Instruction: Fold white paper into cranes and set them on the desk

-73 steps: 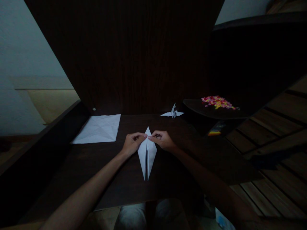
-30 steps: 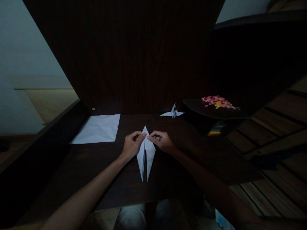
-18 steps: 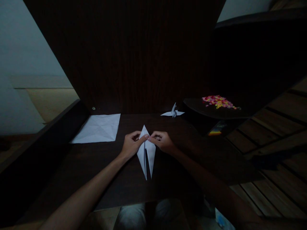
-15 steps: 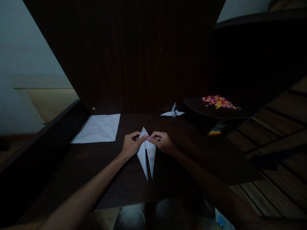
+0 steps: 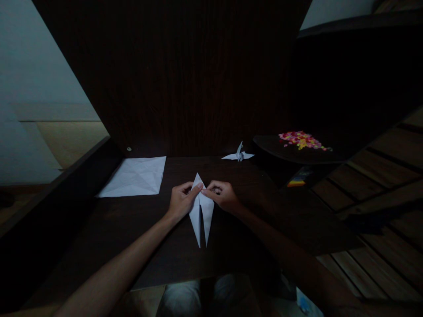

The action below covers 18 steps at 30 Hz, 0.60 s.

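Note:
A white paper, folded into a long narrow kite shape, lies on the dark wooden desk with two thin points toward me. My left hand pinches its upper left edge between thumb and forefinger. My right hand pinches the upper right edge in the same way. The fingertips of both hands nearly meet near the paper's top tip.
A creased flat white sheet lies at the desk's back left. A small finished paper crane stands at the back, right of centre. A dark tray holds a heap of small colourful pieces. Wooden slats run along the right.
The two lower points of the folded paper spread slightly apart, then came closer again. Both hands kept their pinch near the top and barely shifted.

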Available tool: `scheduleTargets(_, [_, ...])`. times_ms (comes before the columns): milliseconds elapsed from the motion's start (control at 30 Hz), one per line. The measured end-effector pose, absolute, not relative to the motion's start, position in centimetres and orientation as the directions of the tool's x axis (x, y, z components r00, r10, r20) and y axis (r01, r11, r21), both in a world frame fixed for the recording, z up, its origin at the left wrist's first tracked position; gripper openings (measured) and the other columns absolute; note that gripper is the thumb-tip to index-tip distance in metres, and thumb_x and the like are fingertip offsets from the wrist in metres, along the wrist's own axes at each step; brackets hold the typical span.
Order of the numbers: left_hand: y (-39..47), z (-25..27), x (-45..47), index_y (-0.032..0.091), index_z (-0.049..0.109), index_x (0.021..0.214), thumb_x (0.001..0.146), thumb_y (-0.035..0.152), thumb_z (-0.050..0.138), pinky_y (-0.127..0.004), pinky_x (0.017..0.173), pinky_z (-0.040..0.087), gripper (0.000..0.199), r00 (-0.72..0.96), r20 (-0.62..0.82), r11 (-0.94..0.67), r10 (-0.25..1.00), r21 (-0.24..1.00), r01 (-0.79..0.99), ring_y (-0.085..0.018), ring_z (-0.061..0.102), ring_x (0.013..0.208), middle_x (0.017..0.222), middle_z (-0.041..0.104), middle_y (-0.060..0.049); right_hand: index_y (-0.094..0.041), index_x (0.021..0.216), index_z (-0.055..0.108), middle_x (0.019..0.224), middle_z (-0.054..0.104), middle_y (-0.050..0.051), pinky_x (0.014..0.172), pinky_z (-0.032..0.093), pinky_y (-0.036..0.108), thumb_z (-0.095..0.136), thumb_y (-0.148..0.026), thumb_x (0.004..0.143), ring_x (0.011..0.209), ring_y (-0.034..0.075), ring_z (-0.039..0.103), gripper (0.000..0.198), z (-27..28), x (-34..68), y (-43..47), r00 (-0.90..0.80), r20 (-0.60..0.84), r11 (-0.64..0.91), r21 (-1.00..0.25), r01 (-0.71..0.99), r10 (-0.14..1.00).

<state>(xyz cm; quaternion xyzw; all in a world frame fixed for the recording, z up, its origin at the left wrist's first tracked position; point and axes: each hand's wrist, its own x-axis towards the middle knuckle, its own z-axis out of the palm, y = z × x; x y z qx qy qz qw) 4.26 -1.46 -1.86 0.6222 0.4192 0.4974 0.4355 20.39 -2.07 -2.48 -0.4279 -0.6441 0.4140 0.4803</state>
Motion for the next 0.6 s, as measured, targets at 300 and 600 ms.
scheduleTargets(300, [-1.60,-1.09,4.17,0.012,0.069,0.069,0.075,0.041,0.063,-0.020,0.049,0.036,0.029,0.048,0.269,-0.272,0.962,0.957,0.096,-0.011,0.049,0.054,0.060,0.060,0.001,-0.016,0.071,0.063,0.070,0.052,0.001,0.052,0.034,0.023,0.060,-0.037,0.079,0.059,0.010,0.044,0.023,-1.73,20.58,-2.06,-0.237,0.369,0.423,-0.872,0.247,0.899])
scheduleTargets(600, [-0.79,-1.55,3.74,0.013,0.067,0.071,0.075,0.043,0.062,-0.022,0.053,0.038,0.031,0.137,0.265,-0.283,0.954,0.950,0.133,-0.012,0.050,0.057,0.062,0.059,0.000,-0.017,0.068,0.058,0.064,0.043,-0.002,0.055,0.033,0.024,0.055,-0.030,0.083,0.056,0.010,0.040,0.020,-1.91,20.81,-1.91,-0.234,0.470,0.523,-0.721,0.454,0.851])
